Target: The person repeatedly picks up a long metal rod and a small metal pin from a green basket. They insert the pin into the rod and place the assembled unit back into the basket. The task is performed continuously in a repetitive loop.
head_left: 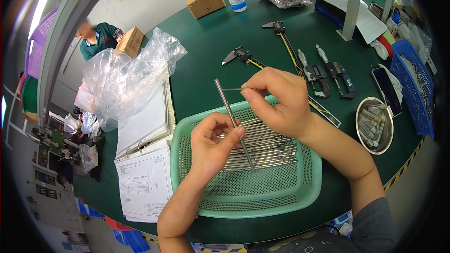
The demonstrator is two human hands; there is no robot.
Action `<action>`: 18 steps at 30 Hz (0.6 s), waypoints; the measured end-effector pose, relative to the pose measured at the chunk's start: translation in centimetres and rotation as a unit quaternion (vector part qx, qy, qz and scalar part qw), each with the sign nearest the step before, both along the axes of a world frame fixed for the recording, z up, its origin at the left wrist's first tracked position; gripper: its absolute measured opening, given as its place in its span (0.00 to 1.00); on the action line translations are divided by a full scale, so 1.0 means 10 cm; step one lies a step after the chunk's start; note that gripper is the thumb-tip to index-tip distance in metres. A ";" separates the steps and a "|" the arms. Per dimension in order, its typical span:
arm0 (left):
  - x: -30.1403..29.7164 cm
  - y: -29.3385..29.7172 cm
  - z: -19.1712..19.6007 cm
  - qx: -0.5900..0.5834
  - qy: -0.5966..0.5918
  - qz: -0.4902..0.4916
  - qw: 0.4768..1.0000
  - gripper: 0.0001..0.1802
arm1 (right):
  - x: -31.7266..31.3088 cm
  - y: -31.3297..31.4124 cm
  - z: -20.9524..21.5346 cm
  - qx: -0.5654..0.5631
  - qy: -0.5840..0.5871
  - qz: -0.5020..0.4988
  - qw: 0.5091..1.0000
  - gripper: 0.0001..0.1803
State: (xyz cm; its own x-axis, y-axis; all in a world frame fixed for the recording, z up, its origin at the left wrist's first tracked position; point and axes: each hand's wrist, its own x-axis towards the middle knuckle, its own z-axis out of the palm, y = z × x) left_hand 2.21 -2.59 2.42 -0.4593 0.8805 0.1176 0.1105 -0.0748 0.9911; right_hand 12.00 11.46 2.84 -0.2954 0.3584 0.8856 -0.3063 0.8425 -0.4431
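My left hand (209, 147) grips a slim steel rod (226, 102) between thumb and fingers, tilted with its top end leaning left. My right hand (285, 105) pinches a thin metal pin (231, 89). The pin's far end meets the rod's side a little below the top; whether it enters a hole there cannot be made out. Both hands are above a green perforated plastic basket (253, 212). Inside it lies a layer of similar steel rods (269, 143), side by side, partly hidden by my left hand.
Digital calipers (280, 29) and micrometers (315, 74) lie behind the basket. A steel bowl (388, 146) of small tubes, a phone (388, 91) and a blue basket (403, 49) stand right. Left are an open binder (144, 182) and plastic bags (124, 82). A co-worker (96, 40) handles a carton.
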 end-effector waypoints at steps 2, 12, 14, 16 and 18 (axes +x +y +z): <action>0.00 0.00 0.01 -0.007 -0.013 -0.002 1.000 0.06 | 0.00 -0.01 -0.01 -0.013 0.000 0.005 1.000 0.05; 0.04 -0.02 -0.01 0.001 -0.004 -0.022 1.000 0.07 | 0.00 0.00 0.02 0.057 0.057 -0.044 0.996 0.05; 0.01 -0.02 0.03 -0.013 -0.038 0.012 0.999 0.06 | 0.03 -0.02 0.03 0.056 0.051 -0.041 0.996 0.05; -0.01 -0.02 0.06 -0.002 -0.054 0.001 0.999 0.07 | 0.04 -0.03 0.03 0.053 0.041 -0.034 0.997 0.05; -0.01 -0.02 0.06 0.005 -0.060 -0.005 0.998 0.07 | 0.01 -0.02 0.00 0.048 0.027 -0.021 0.998 0.05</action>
